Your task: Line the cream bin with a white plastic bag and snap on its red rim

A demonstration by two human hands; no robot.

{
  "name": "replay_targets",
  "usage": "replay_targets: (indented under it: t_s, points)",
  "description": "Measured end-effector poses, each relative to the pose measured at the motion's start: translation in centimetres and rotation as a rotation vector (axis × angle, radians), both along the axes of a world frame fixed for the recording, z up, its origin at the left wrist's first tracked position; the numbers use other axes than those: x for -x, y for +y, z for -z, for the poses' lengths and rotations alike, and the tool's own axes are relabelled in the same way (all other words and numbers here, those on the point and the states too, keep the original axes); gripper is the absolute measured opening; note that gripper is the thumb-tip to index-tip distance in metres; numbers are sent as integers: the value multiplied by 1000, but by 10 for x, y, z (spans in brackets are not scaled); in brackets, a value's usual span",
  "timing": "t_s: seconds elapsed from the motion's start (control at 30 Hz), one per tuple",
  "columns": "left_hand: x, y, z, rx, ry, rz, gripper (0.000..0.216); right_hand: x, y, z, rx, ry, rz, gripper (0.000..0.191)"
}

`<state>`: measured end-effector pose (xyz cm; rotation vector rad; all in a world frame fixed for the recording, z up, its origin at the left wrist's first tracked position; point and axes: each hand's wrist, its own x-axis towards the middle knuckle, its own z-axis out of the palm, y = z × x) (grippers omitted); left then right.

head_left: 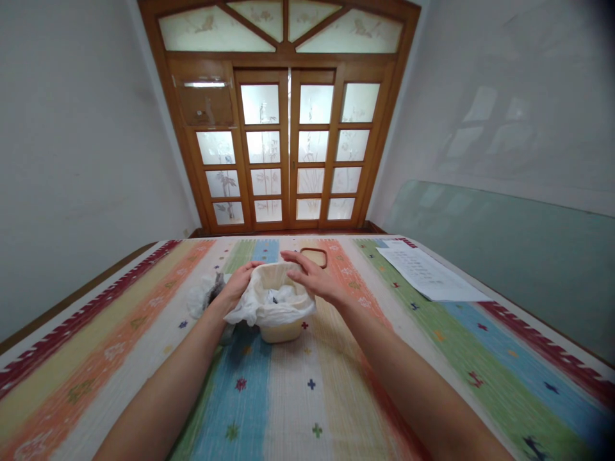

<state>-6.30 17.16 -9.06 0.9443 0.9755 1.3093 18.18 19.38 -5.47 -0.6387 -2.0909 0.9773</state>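
A small cream bin [281,333] stands upright on the striped cloth, lined with a white plastic bag [273,315] folded out over its rim. Inside it lies crumpled white stuff [283,294] with a small dark spot. My left hand [239,283] is closed on the bag at the left rim, its fingertips partly hidden behind the edge. At the right rim, my right hand [310,276] rests open against the bag, thumb and fingers apart. Left of my left hand sits a crumpled white and grey plastic bundle [204,296], partly covered by that hand.
Behind the bin lies a brown-rimmed, rounded rectangular piece [314,257], perhaps a lid. Printed paper sheets [432,275] are on the right side of the striped tablecloth [336,384]. Beyond the table's far edge are wooden doors [291,147] with glass panes; walls stand on both sides.
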Motion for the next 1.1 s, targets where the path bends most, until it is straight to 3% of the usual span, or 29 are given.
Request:
replay_targets:
  t_s: [0.23,0.4,0.47,0.6,0.67,0.87,1.0,1.1]
  points:
    - [12,2,5,-160,397,-103,26,-13,-15,-23,-198,-269,-163,92]
    - [17,-4,-21,-283,569,-283,33,-17,-16,-25,-193,-401,-191,106]
    - [14,-14,-36,-372,585,-197,39,-18,-16,-25,-192,-428,-187,111]
    - [6,-35,-51,-463,623,145,60,-18,-15,-21,-205,-386,-165,113]
    - [2,-37,-48,-478,608,194,72,-16,-16,-17,-227,-327,-157,109]
    - [-1,-15,-18,-638,512,2,98,-7,-12,-5,-287,-246,-124,108]
    - [-3,-4,-8,-584,459,-60,111,-4,-7,4,-333,-184,-86,104]
    - [-5,-1,-3,-525,393,-78,109,0,-4,16,-356,-98,-53,107]
